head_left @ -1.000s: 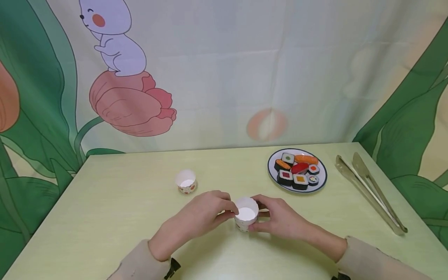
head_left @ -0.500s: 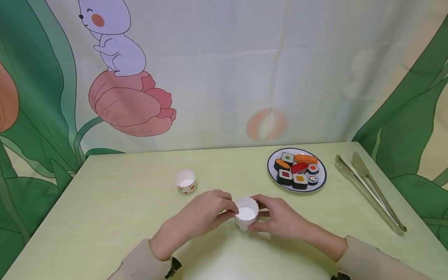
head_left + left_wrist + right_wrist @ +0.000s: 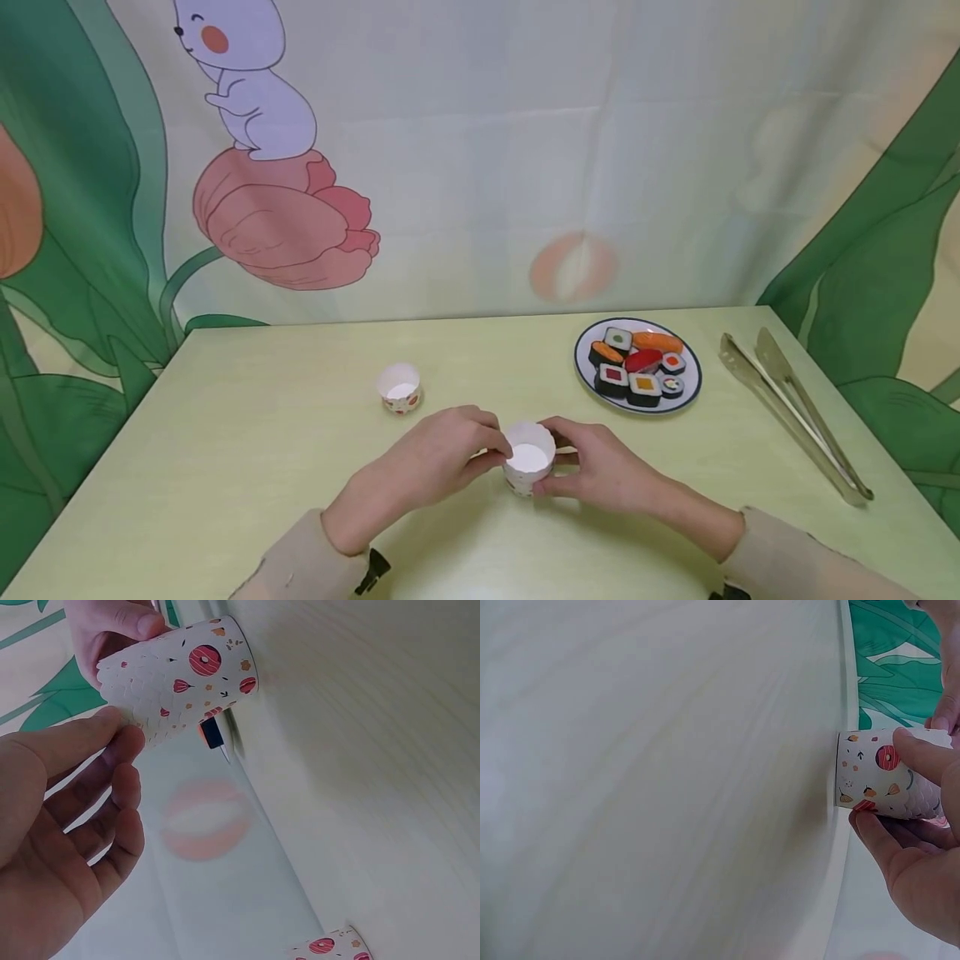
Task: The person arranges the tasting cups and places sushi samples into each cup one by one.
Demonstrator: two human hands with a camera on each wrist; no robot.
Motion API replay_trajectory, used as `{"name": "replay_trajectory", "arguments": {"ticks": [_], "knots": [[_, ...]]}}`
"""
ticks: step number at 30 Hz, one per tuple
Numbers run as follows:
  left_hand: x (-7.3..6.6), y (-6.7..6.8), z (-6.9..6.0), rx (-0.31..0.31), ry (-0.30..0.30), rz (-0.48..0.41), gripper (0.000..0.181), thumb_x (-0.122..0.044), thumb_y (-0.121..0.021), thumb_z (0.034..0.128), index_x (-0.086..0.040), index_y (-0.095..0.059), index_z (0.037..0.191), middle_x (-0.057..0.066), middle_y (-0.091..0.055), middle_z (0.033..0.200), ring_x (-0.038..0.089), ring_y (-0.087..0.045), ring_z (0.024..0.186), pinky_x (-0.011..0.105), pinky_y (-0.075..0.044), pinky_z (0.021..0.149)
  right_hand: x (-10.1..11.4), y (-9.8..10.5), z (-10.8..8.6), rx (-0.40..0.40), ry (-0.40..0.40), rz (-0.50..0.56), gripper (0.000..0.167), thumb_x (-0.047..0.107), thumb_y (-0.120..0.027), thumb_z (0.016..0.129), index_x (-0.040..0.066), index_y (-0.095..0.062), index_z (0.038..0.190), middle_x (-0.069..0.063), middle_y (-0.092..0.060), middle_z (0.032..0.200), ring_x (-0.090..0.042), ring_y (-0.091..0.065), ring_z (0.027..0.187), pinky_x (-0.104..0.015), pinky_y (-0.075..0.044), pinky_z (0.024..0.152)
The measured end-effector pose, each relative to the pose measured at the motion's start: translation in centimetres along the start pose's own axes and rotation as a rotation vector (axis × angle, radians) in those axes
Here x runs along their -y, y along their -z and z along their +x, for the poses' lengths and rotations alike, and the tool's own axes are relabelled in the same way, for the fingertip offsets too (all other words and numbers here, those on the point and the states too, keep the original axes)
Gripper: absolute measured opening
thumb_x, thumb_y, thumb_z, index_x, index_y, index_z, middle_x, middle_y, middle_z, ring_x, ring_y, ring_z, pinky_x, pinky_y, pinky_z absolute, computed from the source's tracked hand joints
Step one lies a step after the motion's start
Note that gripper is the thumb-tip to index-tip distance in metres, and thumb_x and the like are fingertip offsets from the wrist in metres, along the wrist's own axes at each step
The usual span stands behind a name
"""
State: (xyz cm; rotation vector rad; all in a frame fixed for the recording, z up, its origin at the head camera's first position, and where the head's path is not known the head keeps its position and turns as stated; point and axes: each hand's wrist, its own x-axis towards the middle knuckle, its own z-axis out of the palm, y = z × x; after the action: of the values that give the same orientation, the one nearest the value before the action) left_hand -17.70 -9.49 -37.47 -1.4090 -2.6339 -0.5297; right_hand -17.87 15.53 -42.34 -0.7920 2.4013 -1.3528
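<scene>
While both hands point(image 3: 452, 457) point(image 3: 602, 468) hold one cup point(image 3: 528, 460), a plate point(image 3: 692, 368) bears sushi point(image 3: 642, 361).

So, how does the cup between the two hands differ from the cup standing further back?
The held cup is gripped by the right hand and pinched at its rim by the left hand; the far cup stands untouched.
The held cup looks taller, with rows of scalloped edges, perhaps a nested stack; the far cup looks shorter.
The far cup sits further left than the held cup.
Both are upright, white inside and patterned outside.
</scene>
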Motion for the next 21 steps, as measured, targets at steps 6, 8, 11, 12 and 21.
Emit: {"name": "replay_trajectory", "arguments": {"ticks": [6,8,11,12,21], "knots": [[0.06,-0.04,-0.02,-0.001,-0.001,-0.005,0.005,-0.008,-0.079,0.0912,-0.011,-0.080,0.095,-0.006,-0.065,0.085,0.009,-0.055,0.076,0.020,-0.048,0.070,-0.01,-0.02,0.00,-0.001,-0.005,0.007,0.060,0.020,-0.088,0.085,0.002,-0.058,0.133,-0.010,-0.064,0.128,-0.025,-0.064,0.118,-0.040,-0.051,0.100],[0.08,-0.06,-0.01,-0.002,0.001,-0.007,0.005,-0.008,-0.079,0.0912,-0.011,-0.080,0.095,-0.006,-0.066,0.085,0.009,-0.056,0.076,0.020,-0.048,0.070,0.00,-0.01,0.00,-0.001,-0.008,0.007,0.060,0.020,-0.088,0.085,0.002,-0.058,0.133,-0.010,-0.064,0.128,-0.025,-0.064,0.118,-0.041,-0.051,0.100],[0.11,-0.09,0.00,-0.002,-0.001,-0.007,0.005,-0.008,-0.079,0.0912,-0.011,-0.080,0.095,-0.006,-0.066,0.085,0.009,-0.056,0.077,0.020,-0.048,0.071,-0.01,0.01,0.01,0.000,-0.006,0.007,0.060,0.020,-0.088,0.085,0.002,-0.058,0.133,-0.010,-0.064,0.128,-0.024,-0.064,0.118,-0.040,-0.051,0.100],[0.11,-0.09,0.01,-0.003,-0.002,-0.007,0.005,-0.008,-0.079,0.0911,-0.011,-0.080,0.095,-0.006,-0.066,0.085,0.009,-0.056,0.077,0.020,-0.048,0.071,-0.01,0.01,0.02,0.000,-0.004,0.007,0.060,0.020,-0.088,0.085,0.002,-0.058,0.133,-0.010,-0.064,0.128,-0.024,-0.064,0.118,-0.040,-0.051,0.100],[0.16,-0.04,0.04,-0.020,-0.025,0.002,0.006,-0.009,-0.080,0.0906,-0.012,-0.080,0.096,-0.006,-0.067,0.086,0.009,-0.058,0.078,0.020,-0.049,0.071,-0.12,-0.06,0.05,-0.013,0.019,0.003,0.058,0.018,-0.088,0.084,0.003,-0.059,0.132,-0.008,-0.065,0.126,-0.023,-0.064,0.116,-0.037,-0.052,0.099]]}}
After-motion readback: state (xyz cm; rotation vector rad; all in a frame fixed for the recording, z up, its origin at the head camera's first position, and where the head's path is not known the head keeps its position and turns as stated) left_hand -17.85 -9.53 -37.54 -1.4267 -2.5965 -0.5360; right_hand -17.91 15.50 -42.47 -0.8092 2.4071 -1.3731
